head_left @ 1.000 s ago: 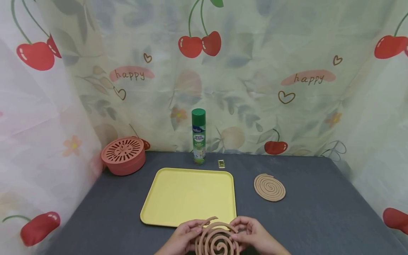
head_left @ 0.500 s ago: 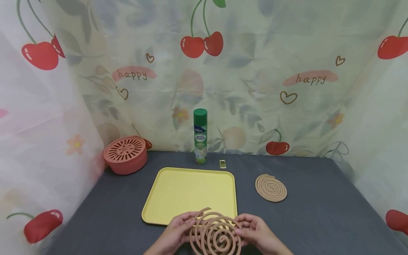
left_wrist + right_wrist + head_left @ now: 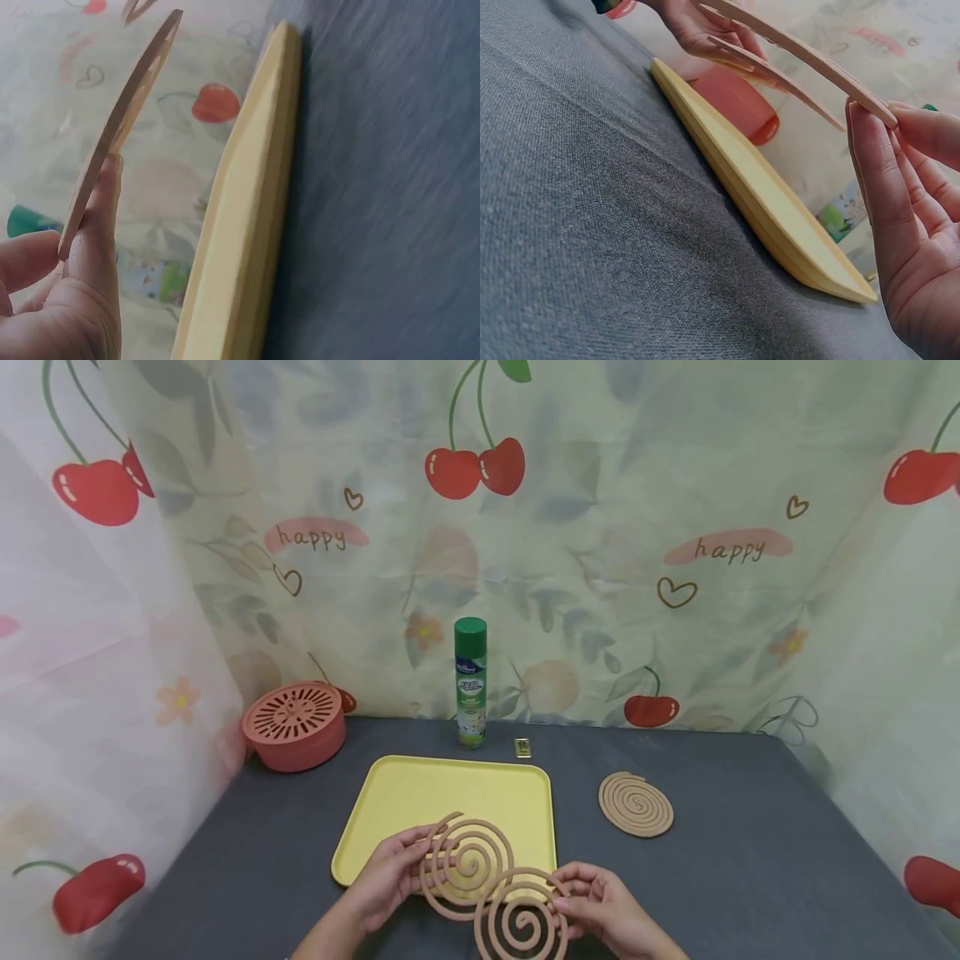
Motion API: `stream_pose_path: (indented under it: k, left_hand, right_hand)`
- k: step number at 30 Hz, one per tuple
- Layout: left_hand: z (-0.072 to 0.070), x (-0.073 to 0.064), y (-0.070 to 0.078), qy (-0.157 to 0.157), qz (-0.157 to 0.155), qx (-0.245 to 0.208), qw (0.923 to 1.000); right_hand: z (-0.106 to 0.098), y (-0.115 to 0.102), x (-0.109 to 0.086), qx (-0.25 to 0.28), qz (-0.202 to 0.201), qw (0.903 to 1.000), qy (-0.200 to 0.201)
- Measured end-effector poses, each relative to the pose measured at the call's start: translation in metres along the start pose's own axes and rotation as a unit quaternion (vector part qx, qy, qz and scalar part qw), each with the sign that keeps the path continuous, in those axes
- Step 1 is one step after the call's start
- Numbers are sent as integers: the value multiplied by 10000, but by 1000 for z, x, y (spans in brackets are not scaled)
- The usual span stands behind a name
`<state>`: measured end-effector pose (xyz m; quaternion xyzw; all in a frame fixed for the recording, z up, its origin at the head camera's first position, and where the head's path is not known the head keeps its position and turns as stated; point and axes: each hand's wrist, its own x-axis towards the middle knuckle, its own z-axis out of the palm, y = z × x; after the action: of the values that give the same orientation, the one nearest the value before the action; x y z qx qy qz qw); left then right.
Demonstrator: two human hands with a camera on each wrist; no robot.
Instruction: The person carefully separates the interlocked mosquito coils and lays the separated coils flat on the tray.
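Note:
My left hand (image 3: 386, 875) pinches one brown mosquito coil (image 3: 470, 862) by its left edge, in front of the yellow tray (image 3: 397, 793). A second mosquito coil (image 3: 525, 920) is pinched at its right edge by my right hand (image 3: 600, 906), lower and nearer to me. In the head view the two spirals overlap a little where their rims meet. The left wrist view shows the left coil (image 3: 112, 127) edge-on between thumb and fingers. Seen from the right wrist, the right coil (image 3: 817, 64) is held between thumb and fingertips, with the other coil behind it.
Another coil (image 3: 636, 805), tightly wound, lies on the dark table (image 3: 720, 877) to the right. Behind the tray stand a green spray can (image 3: 471, 685) and a small gold packet (image 3: 522, 747). A round pink slotted box (image 3: 294, 727) is at the back left.
The two coils, earlier stacked over each other between my hands, have come apart. My left hand has moved left and forward with one; my right hand keeps the other nearly in place.

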<state>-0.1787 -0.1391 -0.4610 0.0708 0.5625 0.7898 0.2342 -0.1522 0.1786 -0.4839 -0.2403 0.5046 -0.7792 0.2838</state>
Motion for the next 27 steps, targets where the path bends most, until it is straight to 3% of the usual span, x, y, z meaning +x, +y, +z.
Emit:
stream_pose_path:
  k: [7,14,21,27]
  left_hand:
    - [-27,15,19,641,-56,104,9979]
    - [-54,34,34,1454,-36,355,9887]
    - [-76,44,41,1757,-34,303,9840]
    - [-85,50,41,2074,-9,117,9782]
  right_hand:
    - [0,-2,0,36,118,9998,166]
    - [0,-2,1,4,189,9995,270]
    - [-1,-1,1,10,165,9995,256]
    - [-2,-1,0,-1,147,9996,256]
